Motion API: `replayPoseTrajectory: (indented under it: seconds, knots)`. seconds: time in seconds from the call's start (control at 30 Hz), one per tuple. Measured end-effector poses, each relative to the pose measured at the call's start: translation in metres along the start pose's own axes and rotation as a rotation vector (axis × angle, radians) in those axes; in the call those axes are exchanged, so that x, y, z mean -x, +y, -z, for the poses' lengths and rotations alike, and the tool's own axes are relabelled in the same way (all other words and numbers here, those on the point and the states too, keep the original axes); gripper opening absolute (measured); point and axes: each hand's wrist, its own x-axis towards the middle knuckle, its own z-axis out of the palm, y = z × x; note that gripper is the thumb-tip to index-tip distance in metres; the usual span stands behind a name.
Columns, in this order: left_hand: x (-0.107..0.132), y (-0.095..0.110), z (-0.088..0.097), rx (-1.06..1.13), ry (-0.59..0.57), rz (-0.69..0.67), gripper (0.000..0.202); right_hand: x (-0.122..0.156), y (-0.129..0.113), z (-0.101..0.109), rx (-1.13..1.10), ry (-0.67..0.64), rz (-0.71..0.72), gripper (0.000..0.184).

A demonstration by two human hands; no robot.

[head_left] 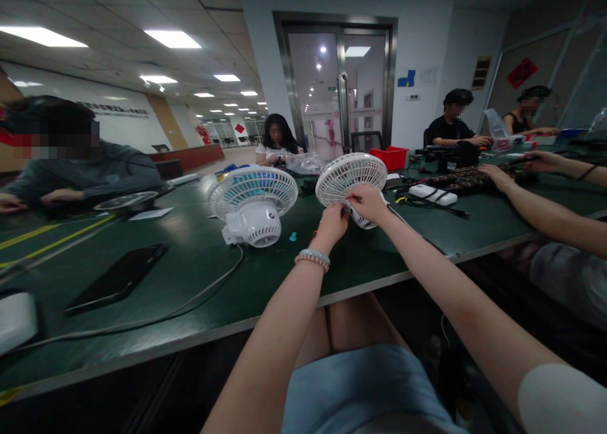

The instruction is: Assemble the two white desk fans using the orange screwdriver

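- Lying leftward, a black phone (116, 278) rested on the green table (190, 250).
- Next sat a white fan (258, 222).
- The left hand (334, 224) and right hand (368, 203) met at a second fan (348, 171) farther right, fingers bent close; any hold couldn't be told.

From head height at its near edge, the green worktable (190, 241) is looked down upon, toward glazed double doors (339, 92).

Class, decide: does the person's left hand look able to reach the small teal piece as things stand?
Probably yes: though the left hand is at a fan, the small teal piece lies uncovered nearby, with nothing tall between them.
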Motion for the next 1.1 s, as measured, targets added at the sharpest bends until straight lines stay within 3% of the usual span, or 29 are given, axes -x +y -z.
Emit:
replayPoseTrajectory:
  seconds: [0.47, 0.7, 0.9, 1.1]
  knots:
    - [0.000, 0.001, 0.001, 0.088, 0.001, 0.050, 0.019, 0.007, -0.024, 0.008, 0.408, -0.339, 0.092, 0.032]
    - [0.000, 0.002, 0.003, 0.101, -0.006, 0.083, 0.017, 0.006, -0.026, 0.001, 0.472, -0.298, 0.051, 0.026]
    - [0.004, 0.004, 0.009, 0.165, -0.004, 0.114, 0.037, 0.006, -0.024, 0.001, 0.478, -0.308, 0.069, 0.024]
    - [0.006, 0.002, 0.024, -0.003, -0.044, 0.065, 0.025, 0.006, -0.021, 0.000, 0.458, -0.301, 0.075, 0.020]
